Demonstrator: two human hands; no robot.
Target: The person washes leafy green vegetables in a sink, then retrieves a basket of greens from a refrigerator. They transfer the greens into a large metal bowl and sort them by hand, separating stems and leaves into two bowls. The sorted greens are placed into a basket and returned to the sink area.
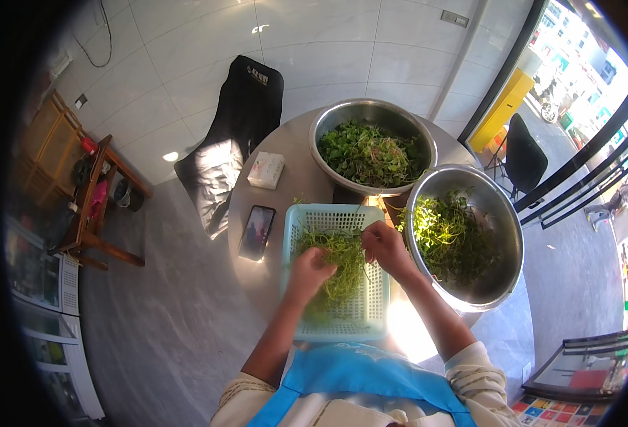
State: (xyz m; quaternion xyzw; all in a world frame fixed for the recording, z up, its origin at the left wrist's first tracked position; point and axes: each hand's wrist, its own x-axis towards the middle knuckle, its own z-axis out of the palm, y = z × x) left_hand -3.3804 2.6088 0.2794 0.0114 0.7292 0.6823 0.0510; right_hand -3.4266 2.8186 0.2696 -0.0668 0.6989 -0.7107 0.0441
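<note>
My left hand (pixel 311 272) grips a loose bunch of thin-stemmed leafy greens (pixel 340 283) over a pale blue plastic basket (pixel 375 326) with perforated sides. My right hand (pixel 389 248), above the basket's right side, has its fingers pinched at the right edge of the bunch, on what looks like a thin stem. To the right, a steel bowl (pixel 511 251) holds more greens (pixel 442 235), partly in bright sun. Beyond the basket, a second steel bowl (pixel 322 165) is heaped with leafy greens and some reddish stems (pixel 370 152).
On the round grey table (pixel 250 293), a phone (pixel 257 233) and a tissue pack (pixel 266 170) lie left of the basket. A black-covered chair (pixel 244 107) stands by the tiled wall. A wooden stool (pixel 92 213) is at far left, and a glass doorway opens right.
</note>
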